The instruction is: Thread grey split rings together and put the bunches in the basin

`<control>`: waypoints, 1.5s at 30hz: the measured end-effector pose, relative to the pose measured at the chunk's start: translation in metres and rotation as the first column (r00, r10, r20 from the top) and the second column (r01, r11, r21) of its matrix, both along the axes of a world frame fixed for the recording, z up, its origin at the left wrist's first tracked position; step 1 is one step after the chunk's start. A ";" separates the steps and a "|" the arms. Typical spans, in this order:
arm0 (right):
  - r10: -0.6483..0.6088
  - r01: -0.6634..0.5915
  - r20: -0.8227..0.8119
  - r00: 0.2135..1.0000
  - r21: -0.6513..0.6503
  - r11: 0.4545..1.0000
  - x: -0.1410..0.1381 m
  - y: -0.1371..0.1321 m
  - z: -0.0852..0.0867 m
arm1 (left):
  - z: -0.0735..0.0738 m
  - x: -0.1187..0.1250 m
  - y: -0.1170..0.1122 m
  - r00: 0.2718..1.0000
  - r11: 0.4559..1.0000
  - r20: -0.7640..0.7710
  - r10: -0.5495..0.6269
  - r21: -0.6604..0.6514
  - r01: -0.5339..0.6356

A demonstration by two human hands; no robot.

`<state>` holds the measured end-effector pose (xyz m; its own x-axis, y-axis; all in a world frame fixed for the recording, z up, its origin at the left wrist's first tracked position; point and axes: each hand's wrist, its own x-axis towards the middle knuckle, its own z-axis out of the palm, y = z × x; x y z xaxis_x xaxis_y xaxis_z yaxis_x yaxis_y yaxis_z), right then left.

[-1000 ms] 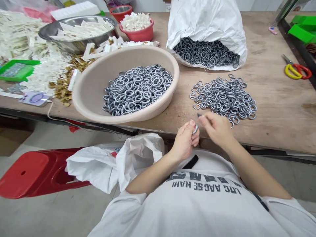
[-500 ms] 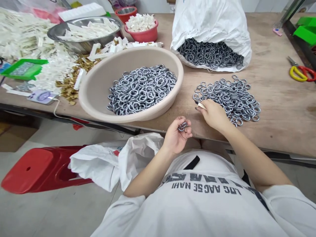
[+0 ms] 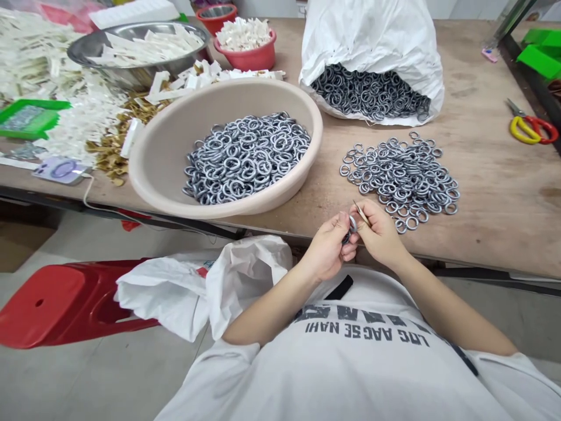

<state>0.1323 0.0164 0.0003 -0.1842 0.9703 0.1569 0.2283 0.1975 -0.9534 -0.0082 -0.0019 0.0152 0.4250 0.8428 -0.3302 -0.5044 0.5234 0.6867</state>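
1. Since half a second ago: right hand is off the edge of the loose ring pile and in beside left hand; left fingers, loosely curled then, now pinch.
2. Left fingers grasp a grey ring, stood up on edge at the fingertips; something dark just below it, likely more rings, mostly hidden.
3. Right fingers grasp a thin pointed tool, tip up; fingertips right at the ring, exact contact can't tell.
4. Held ring is at the tabletop's near edge, between the hands.
5. Loose pile sits just beyond right hand, toward near edge, right of basin.
6. Beige basin, part filled with rings, by near edge, left of the hands.
7. White sack, mouth open on more rings, toward far edge.
8. Scissors, yellow and red handles, near right edge.
9. Phone by near edge, toward left corner.
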 end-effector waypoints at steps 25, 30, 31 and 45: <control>-0.196 -0.137 0.637 0.745 0.434 0.890 0.006 -0.028 0.017 | 0.002 0.007 -0.008 0.970 0.971 -0.054 0.237 -0.015 -0.238; -0.194 -0.162 0.646 0.738 0.449 0.879 0.005 -0.027 0.019 | 0.001 0.008 -0.010 0.968 0.968 -0.032 0.249 -0.006 -0.250; -0.189 -0.166 0.646 0.739 0.447 0.879 0.005 -0.027 0.020 | 0.001 0.008 -0.010 0.967 0.967 -0.028 0.253 -0.007 -0.253; -0.223 0.041 0.698 0.680 0.268 0.963 0.020 0.050 0.023 | -0.007 -0.012 -0.019 0.991 0.985 -0.019 0.129 0.115 -0.126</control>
